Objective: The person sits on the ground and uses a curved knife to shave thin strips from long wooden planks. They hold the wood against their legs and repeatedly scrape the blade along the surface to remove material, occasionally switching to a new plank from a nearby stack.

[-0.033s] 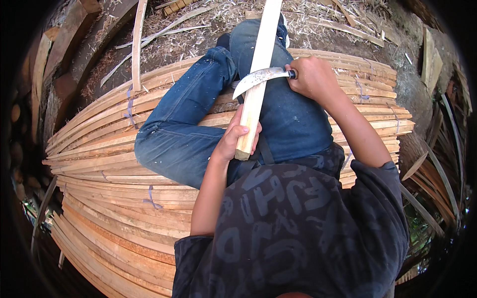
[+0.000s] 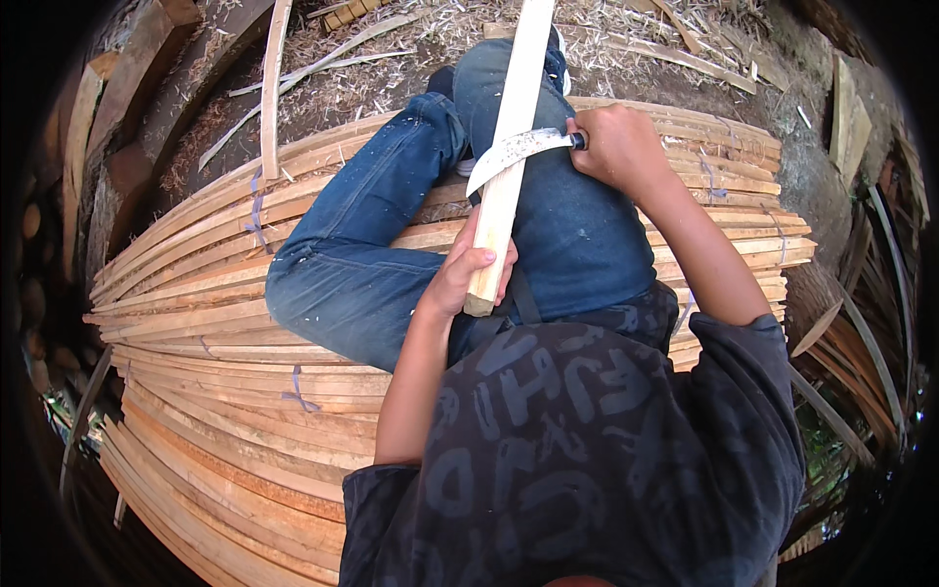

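Note:
Near its near end, a long pale wooden stick [image 2: 520,83] is gripped by my left hand [image 2: 458,277], thumb on top and fingers wrapped round it. The stick slants away over my jeans-covered thigh and out past the top edge. My right hand [image 2: 623,147] is closed round the dark handle of a curved knife [image 2: 511,157], most of the handle hidden in the fist. Its sickle-shaped, speckled metal blade lies across the stick beyond my left hand, tip pointing left.
Beneath me, wooden sticks [image 2: 235,421] are stacked in bundles tied with purplish strips [image 2: 256,215]. Shavings [image 2: 440,44] and loose slats [image 2: 675,61] litter the ground ahead. Thick timber pieces [image 2: 137,88] stand at the far left, and thin strips [image 2: 871,323] lean at the right.
The knife blade and my right hand have shifted slightly to the right. My left hand and the stick look almost unmoved.

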The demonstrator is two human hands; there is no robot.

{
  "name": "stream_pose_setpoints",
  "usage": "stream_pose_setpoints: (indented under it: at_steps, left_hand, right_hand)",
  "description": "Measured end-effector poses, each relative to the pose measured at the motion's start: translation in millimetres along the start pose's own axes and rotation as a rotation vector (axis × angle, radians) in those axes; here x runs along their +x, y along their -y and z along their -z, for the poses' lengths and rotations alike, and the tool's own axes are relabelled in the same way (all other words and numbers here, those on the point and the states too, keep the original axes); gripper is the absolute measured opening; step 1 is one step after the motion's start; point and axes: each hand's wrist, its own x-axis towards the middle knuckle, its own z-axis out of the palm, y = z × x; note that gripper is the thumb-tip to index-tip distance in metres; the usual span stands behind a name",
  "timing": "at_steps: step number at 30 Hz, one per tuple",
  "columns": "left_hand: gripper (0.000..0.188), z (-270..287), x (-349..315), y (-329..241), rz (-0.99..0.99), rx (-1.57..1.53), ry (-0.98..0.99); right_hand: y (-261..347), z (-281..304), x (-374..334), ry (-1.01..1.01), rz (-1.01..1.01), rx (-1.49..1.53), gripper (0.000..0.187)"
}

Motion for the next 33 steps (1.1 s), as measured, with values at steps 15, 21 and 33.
stream_pose_setpoints:
  at_steps: [15, 21, 33]
  left_hand:
    - [0.069, -4, 2, 15, -0.017, -0.215, 0.09]
    - [0.068, -6, -4, 17, -0.038, -0.242, 0.14]
    - [0.068, 0, 5, 15, 0.014, -0.561, 0.262]
  right_hand:
    - [12, 9, 9, 0.105, -0.064, -0.062, 0.021]
    - [-173, 1, 79, -0.129, -0.636, -0.233, 0.03]
    - [-43, -23, 86, -0.064, -0.167, -0.113, 0.026]
